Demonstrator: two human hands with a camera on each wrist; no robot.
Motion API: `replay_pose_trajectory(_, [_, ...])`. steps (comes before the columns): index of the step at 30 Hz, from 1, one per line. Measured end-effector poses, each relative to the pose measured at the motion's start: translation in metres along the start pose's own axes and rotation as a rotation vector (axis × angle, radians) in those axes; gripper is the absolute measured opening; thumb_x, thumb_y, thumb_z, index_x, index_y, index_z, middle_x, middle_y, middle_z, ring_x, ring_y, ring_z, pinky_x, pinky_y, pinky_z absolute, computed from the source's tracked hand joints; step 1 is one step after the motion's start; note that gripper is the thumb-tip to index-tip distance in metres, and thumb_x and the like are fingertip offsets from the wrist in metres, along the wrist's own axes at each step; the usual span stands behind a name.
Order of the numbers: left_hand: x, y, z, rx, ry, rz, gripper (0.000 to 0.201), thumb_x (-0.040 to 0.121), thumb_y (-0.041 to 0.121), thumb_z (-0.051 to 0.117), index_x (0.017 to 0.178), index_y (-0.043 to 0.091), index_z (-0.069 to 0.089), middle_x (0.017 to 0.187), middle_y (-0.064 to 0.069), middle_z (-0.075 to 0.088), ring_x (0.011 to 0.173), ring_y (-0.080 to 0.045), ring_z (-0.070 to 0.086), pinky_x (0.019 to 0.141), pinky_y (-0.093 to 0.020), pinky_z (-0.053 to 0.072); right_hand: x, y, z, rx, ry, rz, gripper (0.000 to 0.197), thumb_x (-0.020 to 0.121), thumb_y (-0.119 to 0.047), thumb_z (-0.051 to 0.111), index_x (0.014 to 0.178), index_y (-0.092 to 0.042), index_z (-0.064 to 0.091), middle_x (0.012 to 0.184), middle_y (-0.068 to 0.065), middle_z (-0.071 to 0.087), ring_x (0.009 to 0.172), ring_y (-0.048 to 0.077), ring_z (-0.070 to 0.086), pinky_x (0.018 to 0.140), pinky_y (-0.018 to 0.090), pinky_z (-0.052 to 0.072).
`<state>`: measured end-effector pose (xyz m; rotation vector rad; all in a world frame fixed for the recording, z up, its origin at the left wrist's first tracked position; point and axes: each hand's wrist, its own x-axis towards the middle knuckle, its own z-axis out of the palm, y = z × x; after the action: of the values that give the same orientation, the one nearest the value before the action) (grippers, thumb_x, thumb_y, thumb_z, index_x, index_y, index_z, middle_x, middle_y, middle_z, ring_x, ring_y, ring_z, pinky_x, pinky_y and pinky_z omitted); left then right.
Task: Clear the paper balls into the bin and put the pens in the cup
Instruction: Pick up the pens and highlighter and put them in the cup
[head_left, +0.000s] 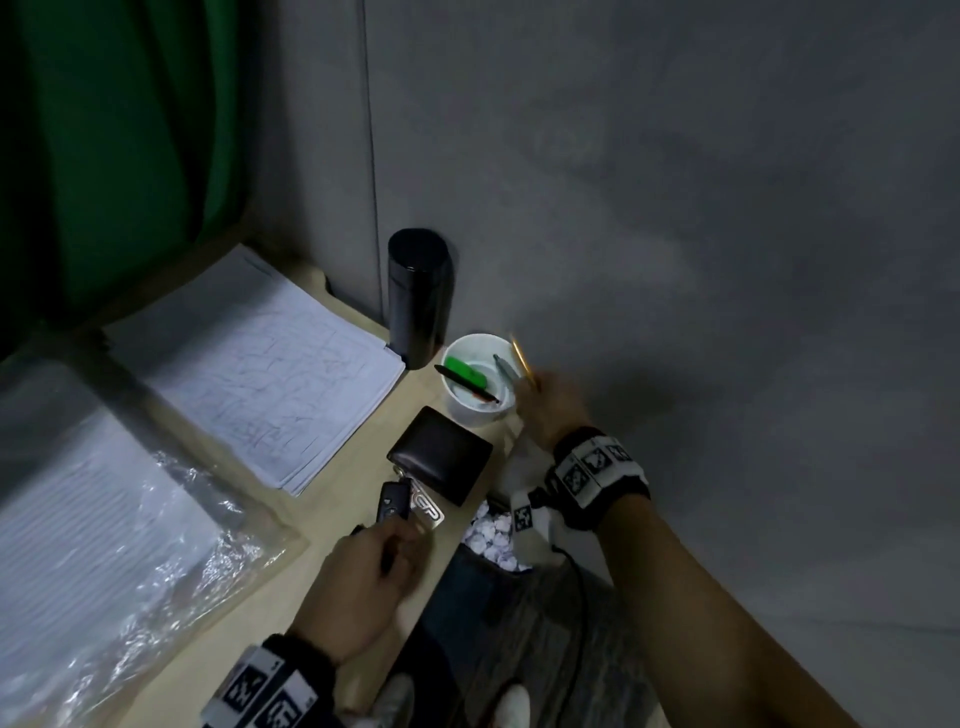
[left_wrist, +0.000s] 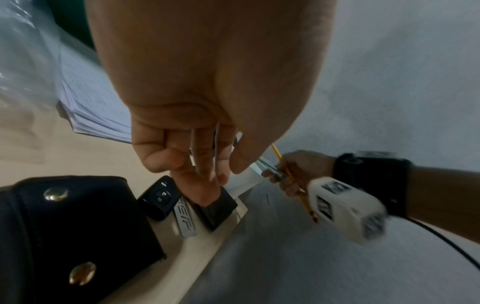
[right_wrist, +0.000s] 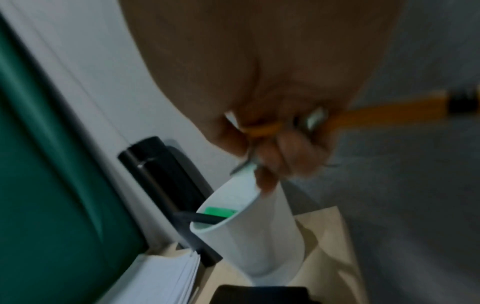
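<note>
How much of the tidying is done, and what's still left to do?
Nearly finished, it looks. Paper balls already fill the bin below the desk, and none shows on the desk. The cup already holds a green marker and a dark pen. The right hand holds a yellow pencil and a silver pen at the cup's rim. The left hand grips another dark pen, still to go in.
</note>
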<state>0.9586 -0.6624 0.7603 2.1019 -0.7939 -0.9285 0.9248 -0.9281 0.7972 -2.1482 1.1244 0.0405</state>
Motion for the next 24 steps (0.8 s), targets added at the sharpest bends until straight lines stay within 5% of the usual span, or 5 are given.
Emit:
replay_pose_trajectory(4, [0.004,0.006,-0.006,-0.004,0.014,-0.040,0.018,0.087,0.016,0.055,0.090,0.031,0.064,0.074,0.011,0.071,0.061,-0.004,0.062,0.063,-0.028,0.052,-0.011,0.008,-0.002,-0.276,-0.114,-0.121,0.014,0.088,-0.011,0.054,0.096,-0.005,0.065,0.102,0.020,0.070,0.100,0.035,0.063,0.086,0.037,0.048])
replay_pose_trajectory(10, [0.012,0.014,-0.007,0.012,-0.027,-0.066,0.025,0.083,0.015,0.054,0.095,0.034,0.064,0.077,0.008,0.072,0.069,-0.006,0.066,0.072,-0.034,0.054,0.016,-0.039,-0.009,-0.739,-0.083,-0.296,0.032,0.095,-0.021,0.051,0.123,-0.006,0.056,0.126,0.016,0.061,0.114,0.035,0.059,0.094,0.041,0.046])
replay_pose_trajectory(14, [0.011,0.018,-0.009,-0.008,-0.025,-0.052,0.026,0.075,0.026,0.046,0.093,0.032,0.063,0.073,0.004,0.072,0.066,-0.011,0.066,0.070,-0.037,0.055,0.023,-0.042,-0.001,-0.853,-0.165,-0.300,0.037,0.096,-0.025,0.051,0.125,-0.004,0.053,0.130,0.018,0.057,0.118,0.035,0.055,0.096,0.042,0.043])
replay_pose_trajectory(20, [0.009,0.014,-0.009,-0.007,0.005,-0.055,0.021,0.087,0.015,0.054,0.096,0.031,0.065,0.076,0.008,0.072,0.067,-0.007,0.065,0.069,-0.034,0.054,0.020,-0.015,-0.008,-0.696,0.064,-0.311,0.027,0.092,-0.020,0.049,0.115,-0.011,0.061,0.115,0.015,0.060,0.112,0.038,0.053,0.092,0.043,0.043])
replay_pose_trajectory(24, [0.010,0.008,-0.003,0.001,-0.007,-0.047,0.022,0.086,0.016,0.056,0.098,0.032,0.065,0.080,0.011,0.072,0.072,-0.005,0.066,0.073,-0.033,0.054,0.007,-0.006,-0.013,-0.131,0.334,-0.295,0.025,0.100,-0.031,0.040,0.099,-0.020,0.063,0.099,0.014,0.052,0.097,0.032,0.046,0.086,0.041,0.036])
